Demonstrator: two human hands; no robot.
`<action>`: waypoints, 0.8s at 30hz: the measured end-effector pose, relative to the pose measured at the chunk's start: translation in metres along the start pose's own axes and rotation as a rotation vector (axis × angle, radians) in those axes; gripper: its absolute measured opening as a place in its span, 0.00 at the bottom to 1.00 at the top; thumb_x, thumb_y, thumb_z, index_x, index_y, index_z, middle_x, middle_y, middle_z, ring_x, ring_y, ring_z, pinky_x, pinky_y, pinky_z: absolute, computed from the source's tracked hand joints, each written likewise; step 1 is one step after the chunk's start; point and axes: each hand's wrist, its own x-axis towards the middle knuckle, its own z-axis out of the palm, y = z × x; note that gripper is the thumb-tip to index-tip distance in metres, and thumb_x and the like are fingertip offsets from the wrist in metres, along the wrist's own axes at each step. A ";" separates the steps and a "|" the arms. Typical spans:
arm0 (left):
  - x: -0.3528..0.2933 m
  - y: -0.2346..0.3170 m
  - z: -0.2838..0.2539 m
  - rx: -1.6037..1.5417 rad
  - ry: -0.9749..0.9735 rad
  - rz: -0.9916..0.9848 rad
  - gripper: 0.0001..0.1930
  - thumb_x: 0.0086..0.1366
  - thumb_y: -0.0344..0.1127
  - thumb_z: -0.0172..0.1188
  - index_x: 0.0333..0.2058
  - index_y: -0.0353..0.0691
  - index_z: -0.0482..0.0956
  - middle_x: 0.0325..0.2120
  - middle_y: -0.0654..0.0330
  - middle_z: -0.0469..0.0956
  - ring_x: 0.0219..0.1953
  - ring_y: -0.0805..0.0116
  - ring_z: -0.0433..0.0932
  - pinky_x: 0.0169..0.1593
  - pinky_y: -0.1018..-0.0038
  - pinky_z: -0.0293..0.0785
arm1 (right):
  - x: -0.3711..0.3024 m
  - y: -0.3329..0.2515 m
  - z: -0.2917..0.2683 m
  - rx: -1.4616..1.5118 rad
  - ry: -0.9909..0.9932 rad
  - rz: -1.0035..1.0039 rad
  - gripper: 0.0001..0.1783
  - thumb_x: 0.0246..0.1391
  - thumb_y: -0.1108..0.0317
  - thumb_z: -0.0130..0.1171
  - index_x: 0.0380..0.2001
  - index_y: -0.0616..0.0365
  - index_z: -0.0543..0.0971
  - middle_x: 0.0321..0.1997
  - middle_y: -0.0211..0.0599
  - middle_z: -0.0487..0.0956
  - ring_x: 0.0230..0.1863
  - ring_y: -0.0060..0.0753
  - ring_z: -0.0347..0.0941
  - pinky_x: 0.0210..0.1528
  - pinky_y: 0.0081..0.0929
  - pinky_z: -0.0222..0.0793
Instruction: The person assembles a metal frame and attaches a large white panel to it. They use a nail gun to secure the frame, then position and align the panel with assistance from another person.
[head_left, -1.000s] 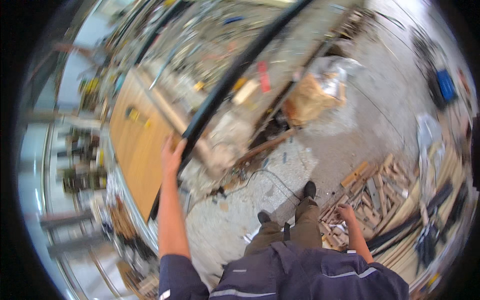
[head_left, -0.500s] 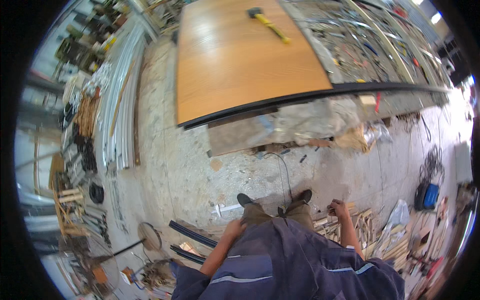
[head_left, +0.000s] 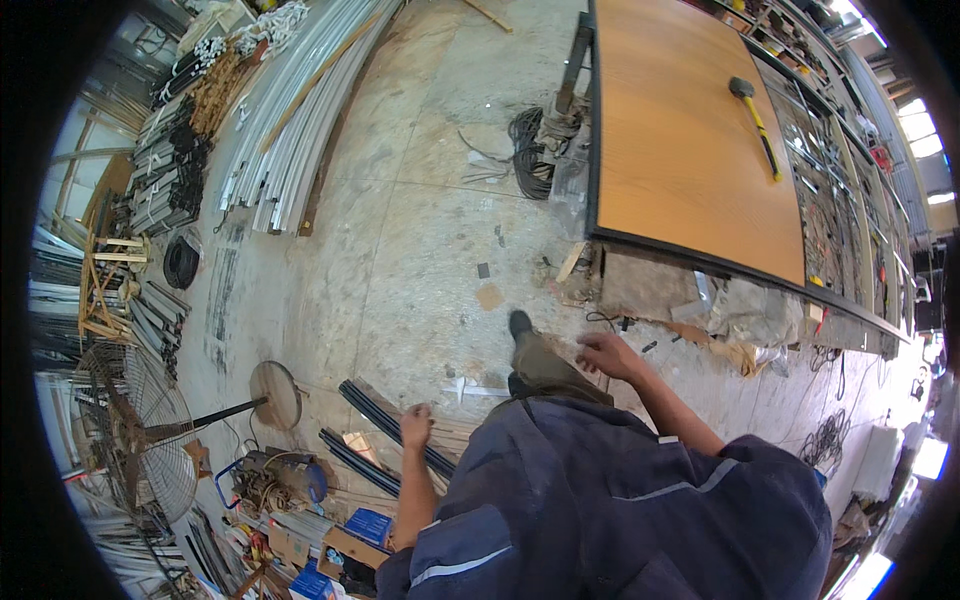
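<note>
My left hand (head_left: 416,427) hangs over the floor left of my body, near dark bar-like lengths (head_left: 385,425). Its fingers are loosely bent, and I see nothing held in it. Forward on the right, my right hand (head_left: 605,355) is open with its fingers apart, empty and touching nothing. Beyond it stands a table with a wood-look panel (head_left: 690,150) edged in black. A mallet (head_left: 757,127) with a dark head and a yellow and black handle lies on the panel. One dark shoe (head_left: 520,323) shows ahead of me on the concrete.
Long pale metal profiles (head_left: 300,120) lie on the floor at the far left. A pedestal fan with a round base (head_left: 275,395) stands at the left. Coiled black cable (head_left: 530,155) sits by the table's leg. Blue boxes (head_left: 368,527) are at the lower left.
My view has turned left, so the table and mallet now appear farther right. My right hand has come forward, my left has swung away from my thigh, and my feet have shifted in a step.
</note>
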 end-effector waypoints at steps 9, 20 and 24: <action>0.090 0.140 -0.023 0.152 -0.173 0.132 0.21 0.66 0.44 0.62 0.48 0.31 0.82 0.31 0.50 0.85 0.31 0.64 0.85 0.37 0.69 0.79 | 0.179 -0.169 0.053 -0.059 -0.262 -0.135 0.23 0.60 0.62 0.56 0.57 0.60 0.78 0.35 0.44 0.84 0.36 0.37 0.80 0.44 0.35 0.74; 0.288 0.191 -0.175 -0.041 -0.027 -0.076 0.17 0.70 0.40 0.54 0.47 0.31 0.80 0.35 0.48 0.84 0.31 0.55 0.83 0.36 0.64 0.79 | 0.422 -0.386 0.005 -0.269 -0.251 -0.233 0.27 0.60 0.65 0.55 0.60 0.68 0.73 0.43 0.45 0.85 0.40 0.33 0.82 0.44 0.33 0.75; 0.384 0.197 -0.193 0.576 -0.144 0.214 0.17 0.69 0.41 0.53 0.45 0.33 0.81 0.35 0.46 0.84 0.33 0.48 0.84 0.40 0.60 0.80 | 0.535 -0.395 -0.021 -0.064 -0.092 -0.063 0.28 0.60 0.66 0.55 0.61 0.71 0.72 0.37 0.44 0.86 0.33 0.31 0.82 0.36 0.30 0.77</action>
